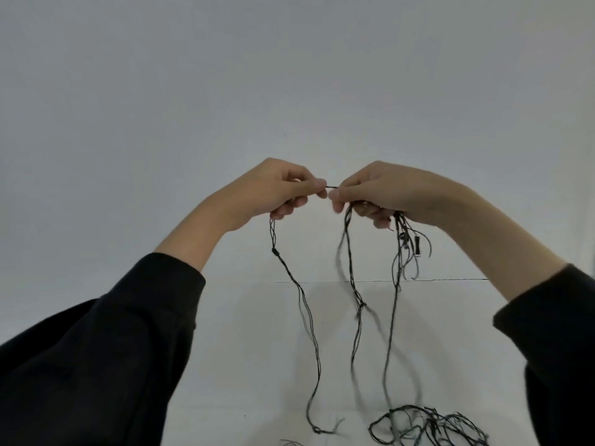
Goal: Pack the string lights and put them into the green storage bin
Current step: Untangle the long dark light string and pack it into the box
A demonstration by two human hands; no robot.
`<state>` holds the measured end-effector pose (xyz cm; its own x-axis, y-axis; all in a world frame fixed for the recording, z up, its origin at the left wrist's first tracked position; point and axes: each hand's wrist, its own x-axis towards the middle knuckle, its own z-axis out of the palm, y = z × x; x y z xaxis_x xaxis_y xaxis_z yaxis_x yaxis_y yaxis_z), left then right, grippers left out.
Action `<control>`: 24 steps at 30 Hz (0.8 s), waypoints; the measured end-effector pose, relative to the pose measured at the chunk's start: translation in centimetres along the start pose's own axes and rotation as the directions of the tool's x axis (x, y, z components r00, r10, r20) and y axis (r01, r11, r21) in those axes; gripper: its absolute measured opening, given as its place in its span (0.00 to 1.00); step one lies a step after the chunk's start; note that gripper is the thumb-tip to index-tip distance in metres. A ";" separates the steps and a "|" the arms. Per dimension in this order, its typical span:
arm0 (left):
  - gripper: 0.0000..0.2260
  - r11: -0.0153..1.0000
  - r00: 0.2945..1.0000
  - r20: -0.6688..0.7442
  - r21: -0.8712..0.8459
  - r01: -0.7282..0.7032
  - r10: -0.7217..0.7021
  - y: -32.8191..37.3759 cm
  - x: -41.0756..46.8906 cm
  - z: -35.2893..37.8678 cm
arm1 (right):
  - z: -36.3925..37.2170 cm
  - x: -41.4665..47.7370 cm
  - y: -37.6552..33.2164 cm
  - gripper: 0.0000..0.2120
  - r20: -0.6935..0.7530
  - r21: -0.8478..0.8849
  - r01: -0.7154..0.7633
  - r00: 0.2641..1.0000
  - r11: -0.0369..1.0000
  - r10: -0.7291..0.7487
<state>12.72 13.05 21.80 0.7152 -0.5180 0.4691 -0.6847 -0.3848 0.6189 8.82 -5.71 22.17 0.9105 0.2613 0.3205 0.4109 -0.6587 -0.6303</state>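
Head view: 2 hands raised before a pale wall [289, 75]. Left hand [283, 193] pinches the string lights [310, 323] between thumb and forefinger, other fingers curled round the wire. Right hand [376, 196] pinches the same short taut span, gripping a gathered bunch of loops. Dark strands hang from both hands to a tangled heap on the white table [251, 349]. Black sleeves [96, 349] on both arms.

The string lights [429, 418] run off the bottom edge at lower right; their hanging strands are blurred, fine details unreadable.
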 end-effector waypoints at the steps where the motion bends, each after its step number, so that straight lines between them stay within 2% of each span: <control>1: 0.10 1.000 1.000 -0.006 -0.011 0.010 -0.010 -0.3 -0.1 -0.3 | -0.4 0.1 0.3 0.13 -0.042 0.026 -0.014 0.999 1.000 0.015; 4: 0.11 0.994 0.995 0.035 -0.065 0.091 -0.089 -1.9 -1.0 -1.3 | -2.2 0.1 1.4 0.13 -0.171 0.150 -0.071 0.981 0.986 0.097; 6: 0.11 0.988 0.989 0.055 -0.065 0.142 -0.139 -3.1 -1.5 -1.9 | -3.2 0.4 2.3 0.13 -0.301 0.204 -0.112 0.938 0.973 0.171; 7: 0.11 0.985 0.985 0.062 -0.053 0.162 -0.158 -3.6 -1.8 -2.1 | -3.6 0.6 2.8 0.13 -0.385 0.177 -0.141 0.901 0.974 0.201; 9: 0.11 0.982 0.981 0.056 -0.031 0.186 -0.185 -4.4 -2.2 -2.6 | -4.3 0.5 3.9 0.11 -0.487 -0.040 -0.232 0.854 0.972 0.183; 11: 0.10 0.983 0.983 0.015 -0.012 0.185 -0.185 -4.7 -2.3 -2.9 | -4.3 -0.2 4.1 0.09 -0.366 -0.316 -0.269 0.919 0.910 0.144; 12: 0.10 0.984 0.984 -0.003 -0.005 0.176 -0.176 -4.5 -2.2 -2.9 | -3.9 -0.6 3.8 0.15 -0.265 -0.383 -0.252 0.952 0.889 0.156; 14: 0.11 0.991 0.991 0.003 0.008 0.134 -0.134 -3.7 -1.6 -2.4 | -2.5 -0.8 2.6 0.25 -0.113 -0.328 -0.174 0.983 0.928 0.144; 15: 0.11 0.994 0.994 0.020 0.018 0.106 -0.107 -3.1 -1.3 -1.9 | -1.4 -0.6 1.8 0.25 -0.049 -0.248 -0.120 0.993 0.961 0.111; 17: 0.11 0.997 0.997 0.043 0.032 0.063 -0.065 -2.0 -0.6 -0.8 | 0.6 0.1 0.8 0.17 0.032 -0.075 -0.035 0.999 0.997 0.038; 18: 0.11 0.998 0.998 0.043 0.035 0.051 -0.053 -1.7 -0.3 -0.4 | 1.3 0.5 0.6 0.13 0.048 -0.025 -0.004 0.999 1.000 0.005; 20: 0.11 0.998 0.998 0.025 0.032 0.052 -0.053 -1.8 -0.2 -0.4 | 1.6 0.9 0.7 0.14 0.017 -0.001 0.022 1.000 1.000 -0.022; 24: 0.11 0.990 0.989 0.054 -0.033 0.137 -0.136 -3.8 -1.6 -1.6 | -0.3 0.8 2.4 0.16 -0.128 -0.038 -0.036 0.991 0.999 0.031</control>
<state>14.40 16.51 19.72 0.7929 -0.5015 0.3462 -0.5748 -0.4268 0.6982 10.55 -7.29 21.18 0.9095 0.1481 0.3885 0.3754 -0.6943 -0.6141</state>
